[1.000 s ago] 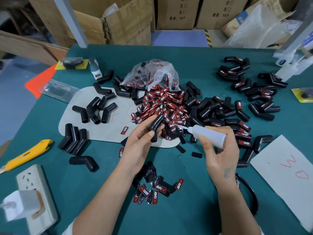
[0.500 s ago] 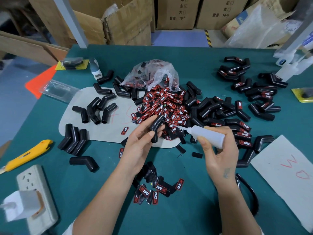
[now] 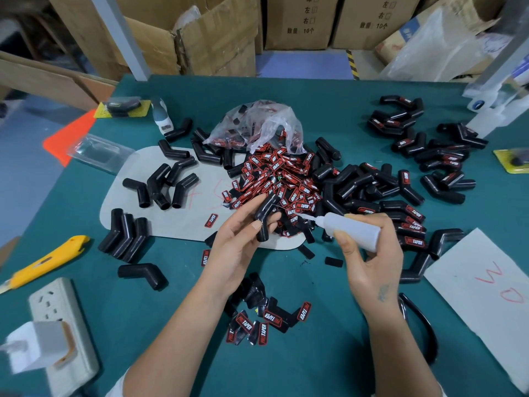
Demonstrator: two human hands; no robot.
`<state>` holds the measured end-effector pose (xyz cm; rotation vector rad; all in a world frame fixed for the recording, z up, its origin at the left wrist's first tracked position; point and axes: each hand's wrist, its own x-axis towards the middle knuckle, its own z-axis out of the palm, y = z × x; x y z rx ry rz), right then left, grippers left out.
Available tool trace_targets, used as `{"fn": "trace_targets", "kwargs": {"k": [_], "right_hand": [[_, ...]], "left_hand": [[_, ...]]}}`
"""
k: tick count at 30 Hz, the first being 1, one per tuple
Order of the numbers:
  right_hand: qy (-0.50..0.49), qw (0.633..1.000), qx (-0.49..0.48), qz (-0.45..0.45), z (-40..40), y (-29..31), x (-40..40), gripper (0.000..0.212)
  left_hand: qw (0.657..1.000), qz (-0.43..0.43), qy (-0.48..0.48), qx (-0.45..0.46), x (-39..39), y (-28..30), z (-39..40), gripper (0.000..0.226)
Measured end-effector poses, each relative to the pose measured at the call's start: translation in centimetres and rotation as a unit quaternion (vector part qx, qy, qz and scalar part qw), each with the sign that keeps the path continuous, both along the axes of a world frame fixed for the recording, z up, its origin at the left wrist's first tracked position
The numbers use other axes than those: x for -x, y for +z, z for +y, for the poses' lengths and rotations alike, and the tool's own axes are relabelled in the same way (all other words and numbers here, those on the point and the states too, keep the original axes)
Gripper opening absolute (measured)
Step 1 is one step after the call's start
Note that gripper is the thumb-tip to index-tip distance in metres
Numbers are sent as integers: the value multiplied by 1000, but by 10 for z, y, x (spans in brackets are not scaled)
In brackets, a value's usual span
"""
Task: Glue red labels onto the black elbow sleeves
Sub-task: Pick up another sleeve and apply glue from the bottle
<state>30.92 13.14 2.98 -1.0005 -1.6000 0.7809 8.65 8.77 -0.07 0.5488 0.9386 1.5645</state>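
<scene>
Head view, looking down over a green table point(image 3: 329, 116). The left hand point(image 3: 239, 247) pinches one black elbow sleeve point(image 3: 264, 217) between thumb and curled fingers. The sleeve's bend sits just above the thumb; its upper leg runs up and to the right past the fingertips, and its lower leg hangs down beyond them with its open end free.

The right hand point(image 3: 372, 262) wraps its fingers round a white glue bottle point(image 3: 353, 226). The bottle lies nearly level, its long axis pointing left and slightly up. The thin nozzle tip sits just right of the held sleeve, near its upper leg but apart from it; no glue on the sleeve can be made out. Judging from this, the next move is a short push of the nozzle leftward onto the sleeve face turned toward it. The right hand is the nearer one for that.

Directly beyond both sets of fingers lies the pile of red labels point(image 3: 282, 179), spilling from a clear plastic bag point(image 3: 257, 124). It is close behind the sleeve, so room is tight on the far side. Toward the body, a few loose labels point(image 3: 267, 322) lie between the forearms, with bare table around them. Finished sleeves carrying labels point(image 3: 412, 224) crowd just right of the bottle hand. Unlabelled sleeves point(image 3: 160, 184) lie well to the left on a grey mat point(image 3: 183, 222).
</scene>
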Motion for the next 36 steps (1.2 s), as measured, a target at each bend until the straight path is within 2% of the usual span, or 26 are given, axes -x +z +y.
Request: {"fn": "trace_targets", "kwargs": {"k": [17, 36], "right_hand": [[2, 1000, 4, 2, -1, 1, 1, 23], [2, 1000, 7, 3, 0, 0, 0, 22]], "left_hand": [[999, 39, 0, 10, 0, 3, -1, 49], [999, 34, -3, 11, 0, 3, -2, 47]]}}
